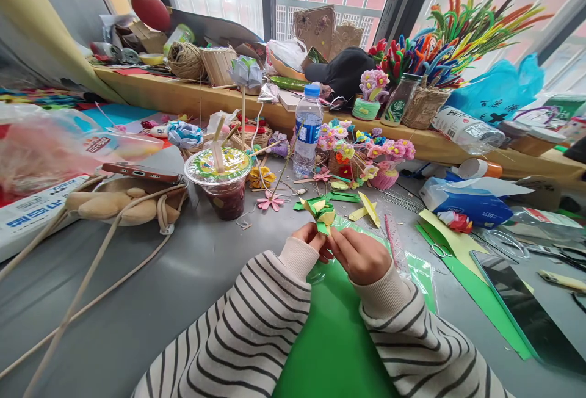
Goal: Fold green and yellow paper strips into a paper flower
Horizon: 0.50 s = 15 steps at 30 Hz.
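A small folded paper flower (321,213) in yellow and green is pinched between both my hands above the grey table. My left hand (311,239) grips its lower left side with the fingertips. My right hand (361,256) holds its right side, fingers curled around the base. Both wrists wear striped cream sleeves. A green paper sheet (336,337) lies right under my hands. Cut yellow and green paper strips (366,209) lie just beyond the flower.
A lidded drink cup with straws (224,181) stands front left, a water bottle (307,129) behind it. Paper flowers in small pots (366,157), a tissue pack (467,202), scissors (442,250), a phone (140,172) on a plush bag and a cluttered windowsill (192,96) surround the work spot.
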Motion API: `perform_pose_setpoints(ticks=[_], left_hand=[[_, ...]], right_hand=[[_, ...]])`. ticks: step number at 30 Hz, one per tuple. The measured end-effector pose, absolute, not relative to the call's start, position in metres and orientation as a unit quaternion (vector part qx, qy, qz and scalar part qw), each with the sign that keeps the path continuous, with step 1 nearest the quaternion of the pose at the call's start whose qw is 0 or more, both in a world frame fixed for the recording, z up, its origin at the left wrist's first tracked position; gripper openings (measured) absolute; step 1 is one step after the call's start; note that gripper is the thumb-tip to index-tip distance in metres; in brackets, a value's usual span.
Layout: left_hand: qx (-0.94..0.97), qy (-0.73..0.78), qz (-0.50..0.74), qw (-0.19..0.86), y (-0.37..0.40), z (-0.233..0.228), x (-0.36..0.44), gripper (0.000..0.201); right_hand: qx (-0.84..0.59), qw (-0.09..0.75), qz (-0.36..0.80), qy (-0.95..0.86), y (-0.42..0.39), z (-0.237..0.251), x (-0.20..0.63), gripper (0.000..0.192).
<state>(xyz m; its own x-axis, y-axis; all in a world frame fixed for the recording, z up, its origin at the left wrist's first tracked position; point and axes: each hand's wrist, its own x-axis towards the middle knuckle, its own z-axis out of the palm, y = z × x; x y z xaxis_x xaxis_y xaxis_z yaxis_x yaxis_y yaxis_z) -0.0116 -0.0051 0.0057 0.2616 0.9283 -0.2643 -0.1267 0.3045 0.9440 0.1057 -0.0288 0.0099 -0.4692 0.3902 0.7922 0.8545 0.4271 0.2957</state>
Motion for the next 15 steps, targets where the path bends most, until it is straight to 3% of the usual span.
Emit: perform_pose_setpoints(ticks=[9,15], left_hand=[[0.479,0.448,0.390,0.646,-0.0064,0.0038,-0.0095,0.019],[0.485,0.426,0.409,0.645,-0.0058,0.0029,-0.0107,0.026]], right_hand=[[-0.412,0.310,-0.349,-0.783,-0.0294,0.0092,0.1048,0.012],[-0.459,0.369,-0.273,-0.760,-0.0285,0.0007,0.1030,0.012]])
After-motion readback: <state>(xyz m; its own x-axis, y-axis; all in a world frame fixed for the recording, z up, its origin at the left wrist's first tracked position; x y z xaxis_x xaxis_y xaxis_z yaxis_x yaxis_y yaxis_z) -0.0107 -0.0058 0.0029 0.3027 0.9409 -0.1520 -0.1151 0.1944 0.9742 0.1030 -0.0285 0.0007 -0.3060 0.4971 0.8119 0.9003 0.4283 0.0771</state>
